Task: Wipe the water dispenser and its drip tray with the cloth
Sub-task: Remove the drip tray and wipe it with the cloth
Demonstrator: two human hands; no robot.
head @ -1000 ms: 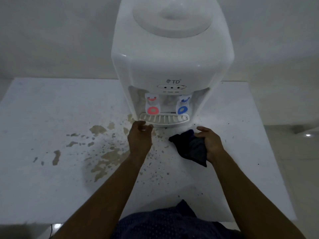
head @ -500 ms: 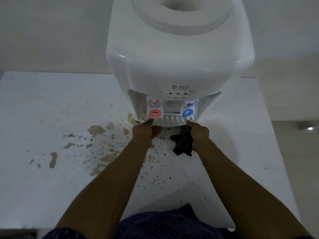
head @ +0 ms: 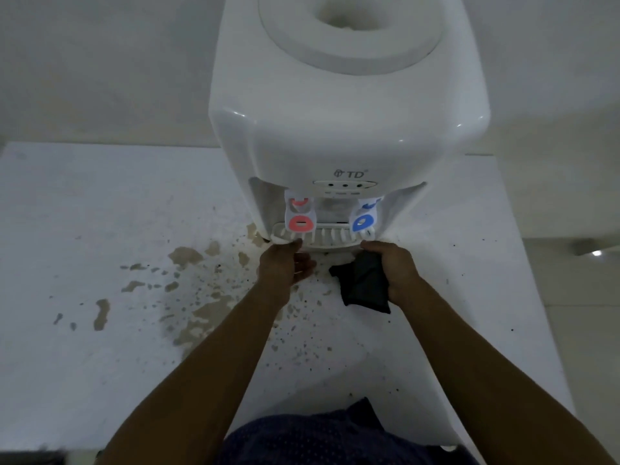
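Observation:
A white tabletop water dispenser (head: 349,129) stands at the back of the white table, with a red tap (head: 299,222) on the left and a blue tap (head: 362,221) on the right. Its slotted white drip tray (head: 330,237) juts out at the base. My left hand (head: 285,265) has its fingertips on the tray's left front edge. My right hand (head: 392,268) touches the tray's right front edge and holds a dark cloth (head: 364,286), which hangs down onto the table.
The white table (head: 100,229) carries brown stains and specks (head: 191,286) to the left of and in front of the dispenser. The table's right edge (head: 523,263) drops to a pale floor. A wall rises behind the dispenser.
Both hands have moved forward from the table to the drip tray's front edge, the right one bringing the cloth along. The view has come closer to the dispenser.

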